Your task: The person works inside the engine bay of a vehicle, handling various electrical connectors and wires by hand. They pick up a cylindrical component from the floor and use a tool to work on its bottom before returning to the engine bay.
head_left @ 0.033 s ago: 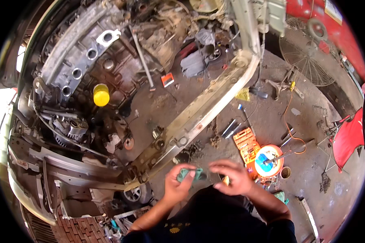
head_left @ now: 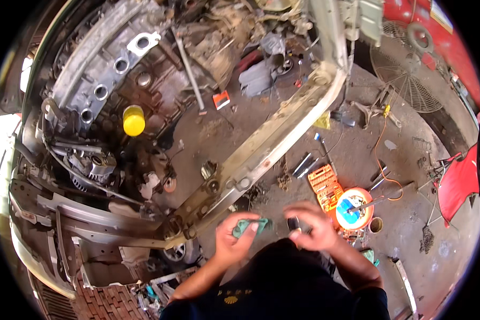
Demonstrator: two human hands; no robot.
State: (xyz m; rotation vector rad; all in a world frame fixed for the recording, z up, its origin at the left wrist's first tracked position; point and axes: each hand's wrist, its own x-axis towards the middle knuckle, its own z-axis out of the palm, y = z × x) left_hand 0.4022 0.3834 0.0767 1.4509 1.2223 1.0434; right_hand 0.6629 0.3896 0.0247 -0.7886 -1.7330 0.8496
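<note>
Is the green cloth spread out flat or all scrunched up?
Scrunched up. The cloth makes a small, crumpled bundle in the left hand, with the thumb pressed over it.

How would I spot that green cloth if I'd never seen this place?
Find the long, pale metal beam slanting across the middle of the picture. Just below its lower part, the person's left hand grips a small, crumpled cloth. Its muted green sets it apart from the dark shirt and grey-brown floor.
</note>
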